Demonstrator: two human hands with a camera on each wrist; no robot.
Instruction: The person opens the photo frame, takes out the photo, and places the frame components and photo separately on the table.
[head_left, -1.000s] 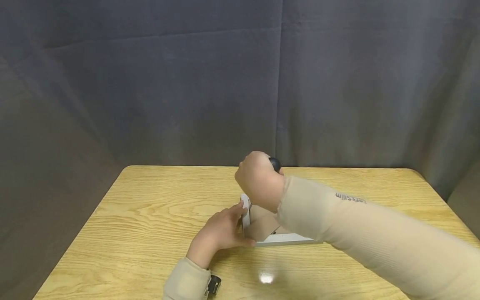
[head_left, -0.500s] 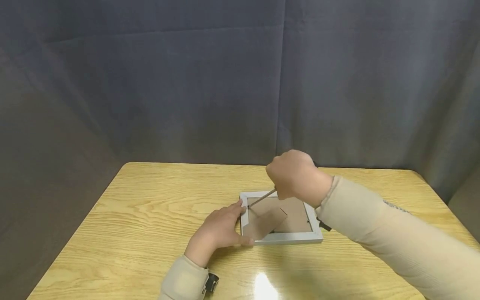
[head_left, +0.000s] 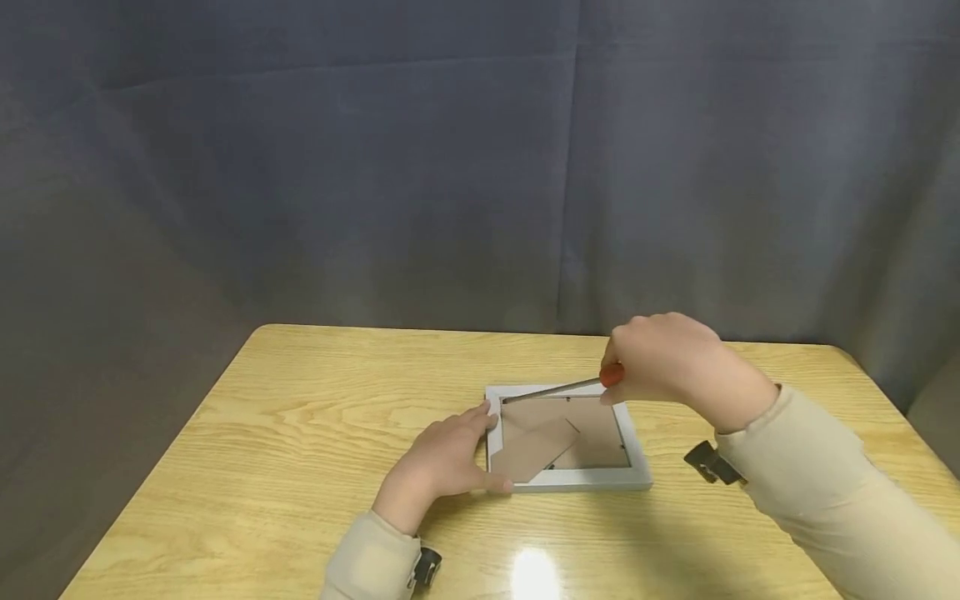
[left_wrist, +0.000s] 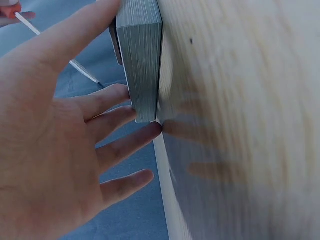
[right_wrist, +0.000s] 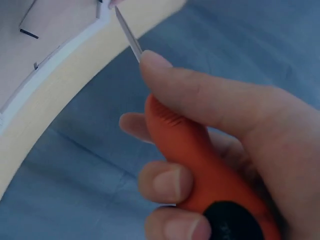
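A picture frame [head_left: 592, 477] with a pale rim lies back side up on the wooden table, its brown backing [head_left: 597, 425] showing. My left hand [head_left: 442, 458] rests at its left end, thumb at the near corner and fingertips on the left rail. Those fingers look straight and spread in the left wrist view. My right hand [head_left: 667, 358] grips a screwdriver [right_wrist: 182, 137] with an orange handle and a black end. Its thin shaft [head_left: 555, 390] slants down leftward over the frame, the tip at the far left corner of the backing beside a small dark tab.
Small dark tabs [head_left: 567, 399] sit along the backing's edges. A stand flap [head_left: 536, 446] lies across the backing's left part. The table [head_left: 300, 425] reaches out on both sides, and a grey curtain [head_left: 420, 192] hangs behind it.
My right hand has moved right and lowered the screwdriver's handle, so its shaft lies flatter and more of the frame shows. My left hand has stayed at the frame's left end.
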